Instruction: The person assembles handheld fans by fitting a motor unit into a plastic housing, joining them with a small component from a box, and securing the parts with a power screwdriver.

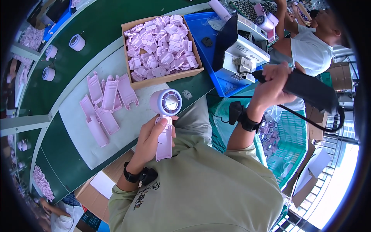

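My left hand point(147, 138) is closed round the handle of a lilac handheld fan point(164, 142). Its round head points up, and the handle looks like an open shell. On the right, my right hand point(271, 89) grips a black corded electric screwdriver point(312, 89). The tool lies nearly level, its tip at the front of a white screw feeder point(244, 52). Whether a screw sits on the tip cannot be made out. Left of the fan, several lilac handle shells point(110, 94) lie on a white sheet point(83, 143).
A cardboard box point(166, 78) full of small lilac parts stands beyond the fan. The feeder rests in a blue tray point(210, 71). A green basket point(295, 139) holding round parts is at my right. Fan heads point(77, 43) stand on the green belt. A co-worker point(311, 46) sits at far right.
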A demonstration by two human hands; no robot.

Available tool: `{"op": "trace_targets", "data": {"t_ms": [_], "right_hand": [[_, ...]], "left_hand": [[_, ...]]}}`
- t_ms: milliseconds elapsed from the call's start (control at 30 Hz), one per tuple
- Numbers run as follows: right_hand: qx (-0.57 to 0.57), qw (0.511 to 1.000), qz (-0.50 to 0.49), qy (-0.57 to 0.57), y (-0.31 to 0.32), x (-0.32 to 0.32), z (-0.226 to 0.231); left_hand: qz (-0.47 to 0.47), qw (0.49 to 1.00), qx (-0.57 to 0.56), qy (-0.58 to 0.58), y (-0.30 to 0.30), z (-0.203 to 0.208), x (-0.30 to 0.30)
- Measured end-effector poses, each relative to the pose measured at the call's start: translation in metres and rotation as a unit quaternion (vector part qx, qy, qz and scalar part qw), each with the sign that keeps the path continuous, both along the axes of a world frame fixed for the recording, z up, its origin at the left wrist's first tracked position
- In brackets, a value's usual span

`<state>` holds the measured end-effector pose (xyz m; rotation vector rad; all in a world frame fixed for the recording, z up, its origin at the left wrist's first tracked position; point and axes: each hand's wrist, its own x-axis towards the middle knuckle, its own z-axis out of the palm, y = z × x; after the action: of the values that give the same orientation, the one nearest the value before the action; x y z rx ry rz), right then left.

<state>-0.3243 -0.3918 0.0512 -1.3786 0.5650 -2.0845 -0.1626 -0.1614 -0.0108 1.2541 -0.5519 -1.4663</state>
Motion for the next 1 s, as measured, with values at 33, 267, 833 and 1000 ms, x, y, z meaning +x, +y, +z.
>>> {"op": "trace_targets", "data": {"t_ms": [33,267,833,1000], "right_hand": [[0.023,0.999,-0.023,0.042,-0.006,0.004,-0.006],[0.144,0.986,-0.007,0.086,0.028,-0.011,-0.011],[0.108,0.992,0.014,0.063,0.025,-0.015,-0.009],[0.081,0.992,0.093,-0.015,0.056,-0.014,0.010]], "left_hand": [[0.000,1.000,0.002,-0.001,0.001,0.000,0.000],[0.009,1.000,-0.001,0.017,0.004,-0.003,0.001],[-0.012,0.999,-0.013,0.031,-0.003,-0.005,-0.007],[-0.008,0.999,-0.008,0.053,-0.013,-0.005,-0.011]]}}
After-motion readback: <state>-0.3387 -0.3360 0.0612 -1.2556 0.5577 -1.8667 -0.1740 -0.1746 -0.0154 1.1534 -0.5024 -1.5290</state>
